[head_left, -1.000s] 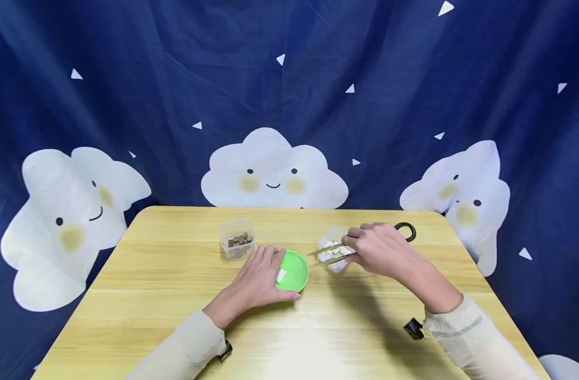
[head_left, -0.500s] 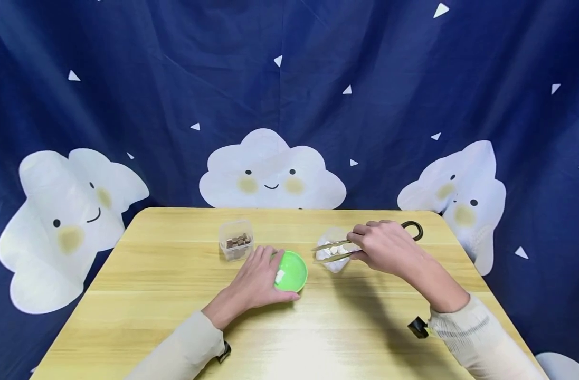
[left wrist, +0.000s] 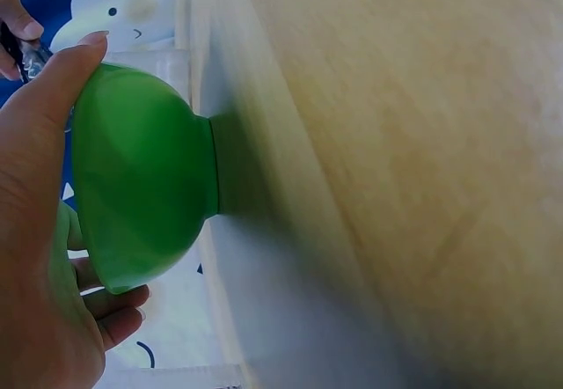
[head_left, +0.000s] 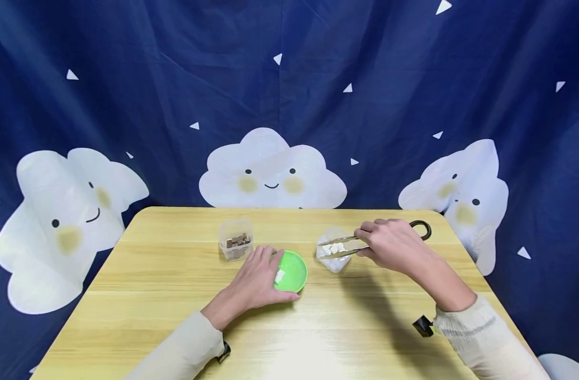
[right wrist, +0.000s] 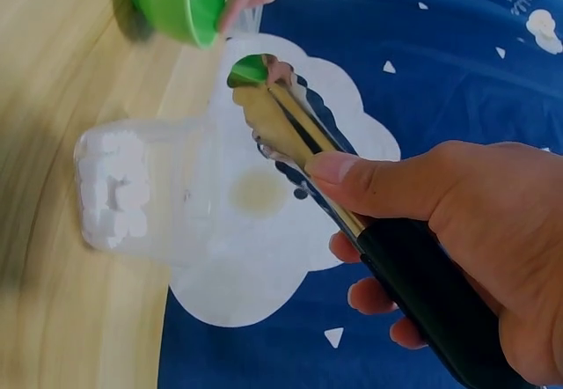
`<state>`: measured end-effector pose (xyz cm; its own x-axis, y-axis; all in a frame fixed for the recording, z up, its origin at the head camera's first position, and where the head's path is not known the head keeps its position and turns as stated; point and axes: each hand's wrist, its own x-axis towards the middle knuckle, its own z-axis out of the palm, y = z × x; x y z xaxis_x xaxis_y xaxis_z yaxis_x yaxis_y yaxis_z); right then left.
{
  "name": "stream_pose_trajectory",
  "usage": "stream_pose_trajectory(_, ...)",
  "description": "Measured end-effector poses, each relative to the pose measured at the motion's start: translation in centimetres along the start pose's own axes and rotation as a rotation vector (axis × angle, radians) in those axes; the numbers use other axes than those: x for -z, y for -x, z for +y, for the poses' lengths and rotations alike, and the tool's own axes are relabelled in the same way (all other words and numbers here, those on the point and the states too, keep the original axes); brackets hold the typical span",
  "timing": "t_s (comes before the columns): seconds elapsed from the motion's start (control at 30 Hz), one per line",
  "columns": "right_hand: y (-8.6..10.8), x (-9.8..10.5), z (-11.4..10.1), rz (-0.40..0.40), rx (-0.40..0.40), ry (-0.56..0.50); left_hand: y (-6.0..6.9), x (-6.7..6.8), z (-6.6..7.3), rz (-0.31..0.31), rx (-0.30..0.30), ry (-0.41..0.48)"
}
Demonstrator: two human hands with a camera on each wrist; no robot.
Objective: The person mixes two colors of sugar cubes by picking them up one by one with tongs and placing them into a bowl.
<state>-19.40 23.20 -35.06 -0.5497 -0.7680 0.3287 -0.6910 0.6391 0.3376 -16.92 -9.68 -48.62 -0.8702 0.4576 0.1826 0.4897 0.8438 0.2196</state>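
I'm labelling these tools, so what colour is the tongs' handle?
The tongs' handle is black; it shows best in the right wrist view.

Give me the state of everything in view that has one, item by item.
Green bowl: upright, gripped by the left hand, white pieces inside
Tongs: held in the right hand, arms apart
Clear container below the tongs: uncovered, holding other white pieces
Clear container beyond the left hand: uncovered, holding brown pieces
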Motion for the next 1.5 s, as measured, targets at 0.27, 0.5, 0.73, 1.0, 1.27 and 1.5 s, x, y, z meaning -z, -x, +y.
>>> stream_pose_trajectory(0.27,0.3,0.2,0.6,-0.032,-0.036,0.009,0.0,0.1,0.1,0.013,-0.004,0.011)
stream_pose_trajectory(0.5,0.4,-0.2,1.0,-0.054,-0.041,0.036,0.1,0.0,0.1,0.007,-0.002,-0.005)
stream_pose_trajectory(0.73,0.5,-0.9,1.6,-0.087,-0.057,0.062,0.1,0.0,0.2,0.007,0.001,-0.002)
stream_pose_trajectory(1.0,0.6,-2.1,1.7,-0.061,0.005,0.187,0.1,0.0,0.2,0.01,-0.003,-0.01)
stream_pose_trajectory(1.27,0.3,-2.9,1.4,0.045,0.094,0.268,0.1,0.0,0.1,0.001,0.002,-0.009)
stream_pose_trajectory(1.5,-0.1,-3.3,1.0,0.09,0.128,0.319,0.1,0.0,0.2,0.0,0.008,-0.014)
